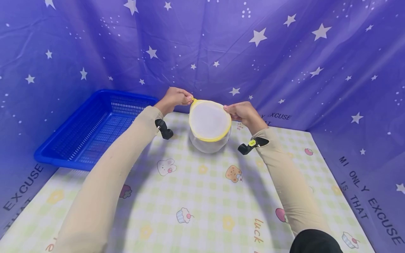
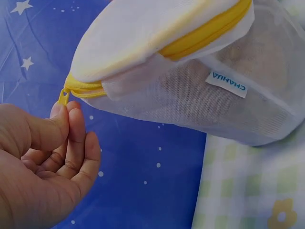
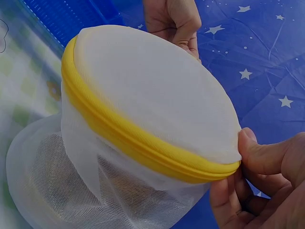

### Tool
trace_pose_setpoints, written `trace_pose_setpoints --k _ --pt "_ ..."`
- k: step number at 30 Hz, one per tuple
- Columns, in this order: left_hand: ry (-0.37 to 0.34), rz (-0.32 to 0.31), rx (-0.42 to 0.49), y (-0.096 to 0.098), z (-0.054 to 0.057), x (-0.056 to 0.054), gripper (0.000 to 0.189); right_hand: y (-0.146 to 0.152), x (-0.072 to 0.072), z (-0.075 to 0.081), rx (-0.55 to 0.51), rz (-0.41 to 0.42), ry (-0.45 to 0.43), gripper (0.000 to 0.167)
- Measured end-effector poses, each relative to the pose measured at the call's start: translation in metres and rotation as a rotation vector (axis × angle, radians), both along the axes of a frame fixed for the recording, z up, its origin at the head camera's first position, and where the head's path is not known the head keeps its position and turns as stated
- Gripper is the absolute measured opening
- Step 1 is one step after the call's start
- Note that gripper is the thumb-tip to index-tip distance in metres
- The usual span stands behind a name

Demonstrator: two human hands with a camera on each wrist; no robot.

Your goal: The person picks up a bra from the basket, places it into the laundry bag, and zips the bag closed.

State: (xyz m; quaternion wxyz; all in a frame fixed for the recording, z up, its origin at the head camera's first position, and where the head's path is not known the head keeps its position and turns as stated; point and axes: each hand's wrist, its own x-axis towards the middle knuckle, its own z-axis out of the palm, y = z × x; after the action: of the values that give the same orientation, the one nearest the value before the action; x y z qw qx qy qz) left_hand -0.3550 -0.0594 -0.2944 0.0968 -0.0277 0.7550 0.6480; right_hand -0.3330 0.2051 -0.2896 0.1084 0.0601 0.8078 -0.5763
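Observation:
A white mesh laundry bag (image 1: 210,119) with a yellow zipper round its round top is held up between my two hands over the back of the table. My left hand (image 1: 178,96) pinches the yellow zipper pull (image 2: 63,97) at the bag's left end, thumb against forefinger. On the opposite side, my right hand (image 1: 243,112) grips the bag's edge beside the yellow zipper (image 3: 157,160), thumb on top and fingers beneath. A small white tag with blue letters (image 2: 227,84) shows on the mesh side. Something brownish shows dimly through the mesh.
To the left stands a blue plastic basket (image 1: 71,154) with slotted walls. A green-and-white checked cloth (image 1: 209,196) with cartoon prints covers the table. Purple star-printed curtains (image 1: 202,42) close off the back and sides.

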Motion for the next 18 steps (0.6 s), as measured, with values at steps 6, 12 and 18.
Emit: trace_pose_setpoints --k 6,12,18 --pt "-0.004 0.014 0.010 -0.001 0.001 0.001 0.024 0.005 0.000 -0.001 -0.025 0.033 -0.028 0.021" --pt "-0.018 -0.014 -0.002 0.006 0.008 0.003 0.024 0.013 0.000 -0.002 -0.024 0.150 -0.092 0.016" --pt "0.016 -0.043 -0.051 0.015 0.018 0.005 0.020 0.009 -0.001 0.003 0.032 0.247 -0.046 0.034"
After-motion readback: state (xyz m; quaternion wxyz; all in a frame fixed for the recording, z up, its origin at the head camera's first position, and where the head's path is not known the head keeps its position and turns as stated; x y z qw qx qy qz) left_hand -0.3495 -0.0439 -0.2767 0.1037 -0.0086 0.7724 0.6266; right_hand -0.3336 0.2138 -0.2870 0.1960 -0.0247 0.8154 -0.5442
